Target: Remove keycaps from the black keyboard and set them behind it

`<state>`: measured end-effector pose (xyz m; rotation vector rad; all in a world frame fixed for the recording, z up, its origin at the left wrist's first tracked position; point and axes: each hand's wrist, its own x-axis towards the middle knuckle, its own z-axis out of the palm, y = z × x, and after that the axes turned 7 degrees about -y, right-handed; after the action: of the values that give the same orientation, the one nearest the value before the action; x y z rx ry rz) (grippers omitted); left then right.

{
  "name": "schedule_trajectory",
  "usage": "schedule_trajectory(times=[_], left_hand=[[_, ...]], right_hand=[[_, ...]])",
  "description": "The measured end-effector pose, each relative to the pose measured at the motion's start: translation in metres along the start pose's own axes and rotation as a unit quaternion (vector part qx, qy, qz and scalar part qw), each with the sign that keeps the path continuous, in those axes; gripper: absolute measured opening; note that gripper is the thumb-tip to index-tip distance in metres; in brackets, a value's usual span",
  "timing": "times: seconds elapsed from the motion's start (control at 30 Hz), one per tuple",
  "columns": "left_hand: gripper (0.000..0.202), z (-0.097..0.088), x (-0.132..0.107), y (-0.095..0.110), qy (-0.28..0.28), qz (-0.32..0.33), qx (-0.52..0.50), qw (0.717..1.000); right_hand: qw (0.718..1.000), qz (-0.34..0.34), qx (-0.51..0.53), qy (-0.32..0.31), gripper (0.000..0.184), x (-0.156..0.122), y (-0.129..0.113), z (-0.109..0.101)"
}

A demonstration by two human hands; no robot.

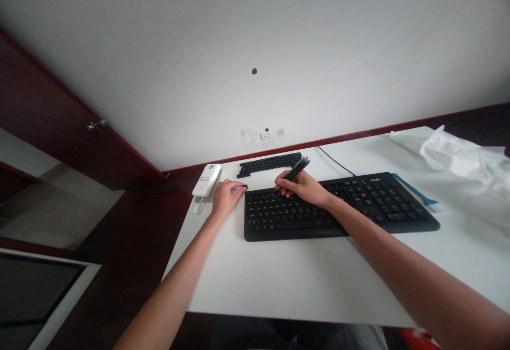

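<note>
Pulling stage, I reckon

Left hand [226, 197] pinches a black keycap [246, 186] by the keyboard's [297, 217] corner on the table [258, 281]; right hand [298, 184] grips a wire puller [297, 169] over the keys [265, 211]. Next probably needs squaring the wires [275, 194] on one key.

4 o'clock: keyboard [354, 195], partly hidden beneath right hand [298, 184] and right arm [390, 264] | 7 o'clock, near centre: black piece [246, 186] at fingertips of left hand [225, 199], too small to identify | 8 o'clock: white power bank [209, 176] (markings present, illegible) | 3 o'clock: white sheeting [458, 154], cut off by frame edge
</note>
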<state>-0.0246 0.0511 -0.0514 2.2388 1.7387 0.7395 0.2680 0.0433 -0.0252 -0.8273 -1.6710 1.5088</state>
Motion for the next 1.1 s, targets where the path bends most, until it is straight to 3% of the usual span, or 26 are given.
schedule_trajectory(times=[0.13,0.3,0.6,0.8,1.1], left_hand=[[0.019,-0.002,-0.002,0.002,0.009,0.023,0.002,1.000],[0.008,-0.005,0.000,0.006,0.003,0.061,0.042,0.997],[0.005,-0.006,0.035,0.024,-0.035,0.111,0.136,0.984],[0.004,0.004,0.052,0.033,-0.041,0.109,0.134,0.984],[0.007,0.004,0.054,0.037,-0.020,0.083,0.144,0.986]], right_hand=[[1.000,0.001,0.009,0.004,0.035,0.000,0.001,0.000],[1.000,-0.002,0.004,0.001,0.035,0.000,0.000,0.001],[1.000,-0.004,0.005,-0.002,0.040,0.001,0.002,0.000],[1.000,-0.009,0.004,-0.004,0.041,0.000,0.002,0.000],[1.000,-0.013,0.002,-0.007,0.040,0.001,0.004,0.000]])
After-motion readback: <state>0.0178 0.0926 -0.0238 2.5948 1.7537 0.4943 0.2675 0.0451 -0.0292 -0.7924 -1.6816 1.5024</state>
